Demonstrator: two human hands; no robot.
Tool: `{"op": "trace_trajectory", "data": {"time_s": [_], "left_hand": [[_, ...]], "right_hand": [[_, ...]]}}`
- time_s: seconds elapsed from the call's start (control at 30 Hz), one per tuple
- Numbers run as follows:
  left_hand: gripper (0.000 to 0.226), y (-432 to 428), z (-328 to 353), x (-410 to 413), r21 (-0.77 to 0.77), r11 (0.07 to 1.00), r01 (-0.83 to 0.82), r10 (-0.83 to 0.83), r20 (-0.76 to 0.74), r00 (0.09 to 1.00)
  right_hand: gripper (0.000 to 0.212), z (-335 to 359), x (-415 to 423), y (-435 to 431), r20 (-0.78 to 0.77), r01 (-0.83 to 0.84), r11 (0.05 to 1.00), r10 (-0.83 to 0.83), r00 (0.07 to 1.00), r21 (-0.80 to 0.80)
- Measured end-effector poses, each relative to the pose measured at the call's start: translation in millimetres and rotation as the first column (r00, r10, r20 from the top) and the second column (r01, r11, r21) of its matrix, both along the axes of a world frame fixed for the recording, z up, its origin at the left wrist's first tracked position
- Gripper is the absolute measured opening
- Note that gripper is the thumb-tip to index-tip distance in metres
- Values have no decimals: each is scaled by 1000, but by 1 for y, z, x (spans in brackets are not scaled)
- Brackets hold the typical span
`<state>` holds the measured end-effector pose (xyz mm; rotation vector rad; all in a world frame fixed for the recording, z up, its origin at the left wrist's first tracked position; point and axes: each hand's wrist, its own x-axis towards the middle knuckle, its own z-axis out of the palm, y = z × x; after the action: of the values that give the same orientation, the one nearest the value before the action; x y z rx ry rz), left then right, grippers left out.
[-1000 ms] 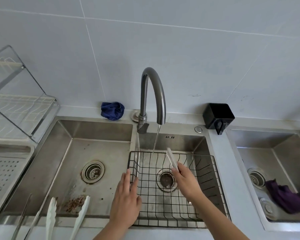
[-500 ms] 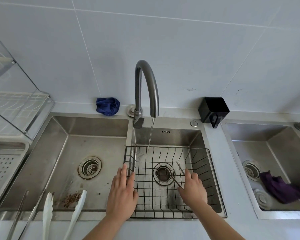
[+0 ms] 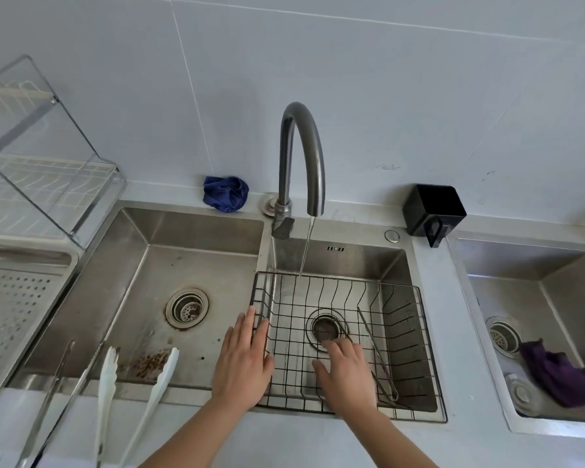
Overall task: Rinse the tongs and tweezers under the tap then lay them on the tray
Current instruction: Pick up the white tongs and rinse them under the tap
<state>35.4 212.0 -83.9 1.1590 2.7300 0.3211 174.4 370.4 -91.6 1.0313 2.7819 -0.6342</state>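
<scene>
Water runs in a thin stream from the tap (image 3: 303, 157) into the far part of the wire basket (image 3: 426, 349), which sits in the middle sink (image 3: 368, 261). The left hand (image 3: 242, 361) lies flat and open, fingers spread, over the basket's left rim, at the divider between the left sink (image 3: 196, 231) and the middle one. It holds nothing. The right hand (image 3: 345, 373) is also open and empty, palm down inside the basket, just near of the drain (image 3: 325, 327).

The tweezers (image 3: 377, 352), slim and metal, lie in the basket just right of the right hand, running from far to near, with the joined end toward the near rim. They are apart from the hand's fingers, or nearly so; whether they touch cannot be told.

White tongs (image 3: 107, 383) rest at the near left, their two arms spread and the tips pointing into the left sink over a patch of brown crumbs (image 3: 147, 361). To their left lie long metal tongs (image 3: 53, 383), slanting across the same near edge.

The perforated tray (image 3: 11, 309) sits at the far left edge of the scene, beside the left sink, with a dish rack (image 3: 44, 163) behind it. A blue cloth (image 3: 225, 194) lies on the ledge left of the tap, and a black holder (image 3: 433, 211) stands to the right. A purple cloth (image 3: 554, 373) lies in the right sink (image 3: 520, 265).
</scene>
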Motion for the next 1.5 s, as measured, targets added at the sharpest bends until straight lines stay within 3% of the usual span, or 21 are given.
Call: {"op": "trace_trajectory", "data": {"time_s": [0.17,0.33,0.5,0.6,0.73,1.27,1.5], "left_hand": [[59,-14,27,-8,100,989,-104,99,51,994],[36,-42,54,-15,239,924,-297,308,-11,951],[28,-112,53,-23,165,865,-474,499,-169,850],[51,-138,49,-22,23,816,-578,575,-139,806],[57,-146,40,-21,-64,809,-585,582,-58,811],[25,-152,33,-24,2,842,-539,537,-92,839],[24,-123,59,-27,182,861,-476,492,-57,869]], "right_hand": [[42,-8,-16,-24,-46,-106,994,105,993,-33],[40,-12,-26,-30,-4,-200,979,200,980,-43],[42,-13,-26,-28,7,-224,973,224,974,-53],[41,-12,-31,-30,-10,-231,972,230,973,-49],[42,-11,-38,-32,-10,-251,965,251,968,-72],[44,-14,-37,-29,22,-234,967,237,971,-99],[42,-13,-37,-30,25,-229,967,233,972,-116]]}}
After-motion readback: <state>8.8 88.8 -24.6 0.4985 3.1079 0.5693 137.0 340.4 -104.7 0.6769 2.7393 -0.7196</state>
